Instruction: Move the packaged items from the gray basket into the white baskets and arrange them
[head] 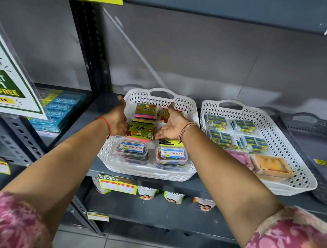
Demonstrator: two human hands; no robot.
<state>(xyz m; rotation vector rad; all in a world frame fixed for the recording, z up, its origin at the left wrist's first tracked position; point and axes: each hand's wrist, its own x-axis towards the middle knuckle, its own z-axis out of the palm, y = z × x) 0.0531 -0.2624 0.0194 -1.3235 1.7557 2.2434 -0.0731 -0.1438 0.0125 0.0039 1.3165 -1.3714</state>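
Observation:
The left white basket [107, 149] holds green-and-yellow packs with pink edges and two clear plastic boxes [132, 149] [171, 156] in its front row. My left hand [119, 119] reaches over the basket's left wall, its fingers curled on the left edge of the middle green pack [141, 131]. My right hand [173, 122] is open, palm turned left, with its fingertips at that pack's right edge. It partly covers another pack [168, 143]. The right white basket [300, 182] holds blue-and-yellow boxes [241, 126], a pink pack [239, 157] and an orange box [271, 166]. The gray basket [323, 189] stands at the far right.
All the baskets sit on a dark metal shelf [100, 108]. Blue boxes [58, 109] are stacked on the neighbouring shelf to the left, behind a hanging offer sign [6, 83]. Pouches [147, 193] stand on the shelf below. A black upright [89, 42] divides the shelf bays.

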